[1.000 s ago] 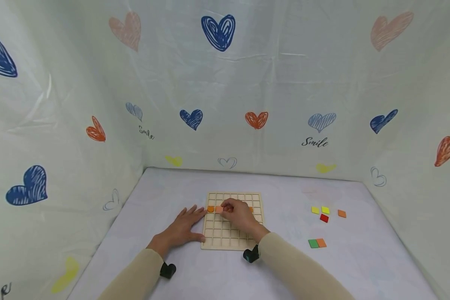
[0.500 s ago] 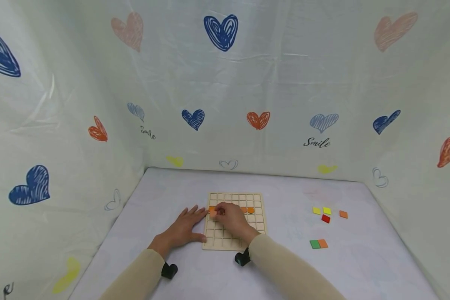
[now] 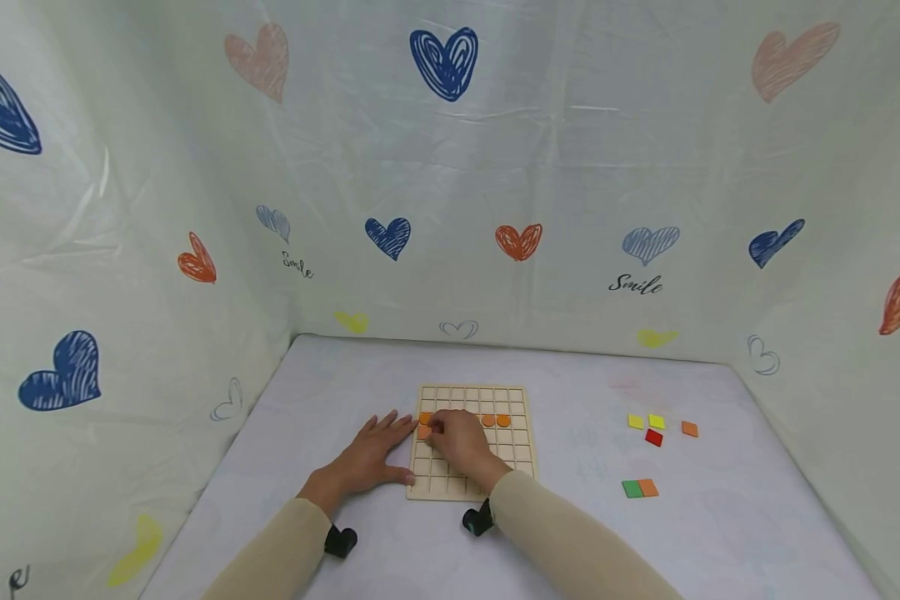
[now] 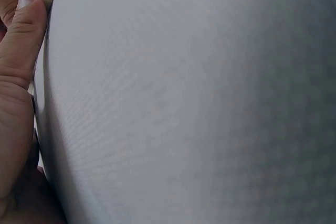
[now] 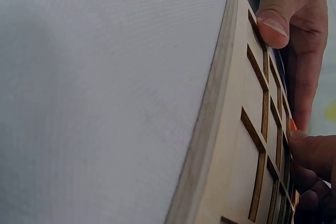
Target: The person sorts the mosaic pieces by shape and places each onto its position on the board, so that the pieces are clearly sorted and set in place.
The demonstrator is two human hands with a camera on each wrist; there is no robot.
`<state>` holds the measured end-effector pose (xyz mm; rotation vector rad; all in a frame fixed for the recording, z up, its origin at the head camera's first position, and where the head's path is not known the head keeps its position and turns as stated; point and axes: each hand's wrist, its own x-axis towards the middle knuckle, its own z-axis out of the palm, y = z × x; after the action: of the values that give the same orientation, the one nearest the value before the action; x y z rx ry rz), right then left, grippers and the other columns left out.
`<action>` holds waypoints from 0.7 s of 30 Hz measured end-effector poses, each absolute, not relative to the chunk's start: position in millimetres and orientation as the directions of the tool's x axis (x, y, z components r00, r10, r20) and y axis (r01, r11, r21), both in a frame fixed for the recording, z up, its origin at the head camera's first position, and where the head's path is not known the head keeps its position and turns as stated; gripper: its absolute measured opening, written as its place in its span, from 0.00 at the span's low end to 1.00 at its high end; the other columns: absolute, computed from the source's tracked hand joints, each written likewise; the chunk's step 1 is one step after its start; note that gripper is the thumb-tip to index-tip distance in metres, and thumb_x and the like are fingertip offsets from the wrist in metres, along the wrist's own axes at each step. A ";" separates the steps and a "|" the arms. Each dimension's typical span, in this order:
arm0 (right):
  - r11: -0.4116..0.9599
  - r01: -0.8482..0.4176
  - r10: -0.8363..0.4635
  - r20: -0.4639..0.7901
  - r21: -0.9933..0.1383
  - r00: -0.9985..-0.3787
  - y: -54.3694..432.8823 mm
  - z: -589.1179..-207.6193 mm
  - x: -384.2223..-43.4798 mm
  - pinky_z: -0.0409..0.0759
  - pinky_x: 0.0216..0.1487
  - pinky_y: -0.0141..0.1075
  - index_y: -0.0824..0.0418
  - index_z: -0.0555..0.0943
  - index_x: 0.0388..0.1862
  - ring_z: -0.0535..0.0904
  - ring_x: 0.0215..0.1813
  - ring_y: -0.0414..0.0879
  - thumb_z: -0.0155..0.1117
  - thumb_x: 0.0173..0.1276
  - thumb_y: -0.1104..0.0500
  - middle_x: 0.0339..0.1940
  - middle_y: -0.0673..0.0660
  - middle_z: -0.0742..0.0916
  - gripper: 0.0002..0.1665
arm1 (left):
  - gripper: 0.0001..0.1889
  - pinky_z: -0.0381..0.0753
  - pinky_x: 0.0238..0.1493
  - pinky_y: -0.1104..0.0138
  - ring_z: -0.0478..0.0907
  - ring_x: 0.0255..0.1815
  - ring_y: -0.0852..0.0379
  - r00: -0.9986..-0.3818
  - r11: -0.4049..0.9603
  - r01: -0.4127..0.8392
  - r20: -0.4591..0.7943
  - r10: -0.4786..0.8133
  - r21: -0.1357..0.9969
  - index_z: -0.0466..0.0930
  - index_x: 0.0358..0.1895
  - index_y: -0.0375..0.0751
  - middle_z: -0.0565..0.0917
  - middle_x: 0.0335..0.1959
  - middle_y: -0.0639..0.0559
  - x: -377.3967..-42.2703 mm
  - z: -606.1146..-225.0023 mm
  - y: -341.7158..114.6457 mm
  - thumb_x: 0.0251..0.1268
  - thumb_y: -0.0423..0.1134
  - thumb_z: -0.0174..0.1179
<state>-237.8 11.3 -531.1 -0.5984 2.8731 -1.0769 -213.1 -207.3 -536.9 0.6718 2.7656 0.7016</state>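
A light wooden grid board lies on the table. My left hand rests spread beside its left edge, fingers straight; its thumb touches the board's edge. My right hand is over the board, with thumb and fingertips pinching an orange square tile at the left column. Just behind that tile sits an orange round piece. Further right in that row are another orange round piece and a darker orange one. The right hand hides the cells between them.
To the right lie two yellow tiles, a red tile and an orange tile. Closer to me, a green tile touches another orange tile. A heart-patterned sheet hangs behind and beside the table.
My right hand has moved left over the board with the orange square tile, down to the left column, uncovering the round pieces at the row's right. The left hand stays in place.
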 end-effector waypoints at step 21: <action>0.655 -0.322 -0.344 0.110 -0.684 -0.933 12.3 -532.0 -235.2 0.83 0.42 0.35 0.60 0.89 0.51 0.80 0.38 0.40 0.74 0.71 0.58 0.37 0.49 0.89 0.12 | 0.53 0.43 0.88 0.41 0.49 0.88 0.40 -0.884 0.802 0.352 -0.110 0.455 0.483 0.62 0.84 0.46 0.63 0.84 0.47 -211.9 -535.6 -205.0 0.58 0.63 0.74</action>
<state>-235.2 12.3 -532.0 -0.5694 2.8312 -1.1604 -211.9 -205.0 -535.6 0.6282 2.7688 0.6786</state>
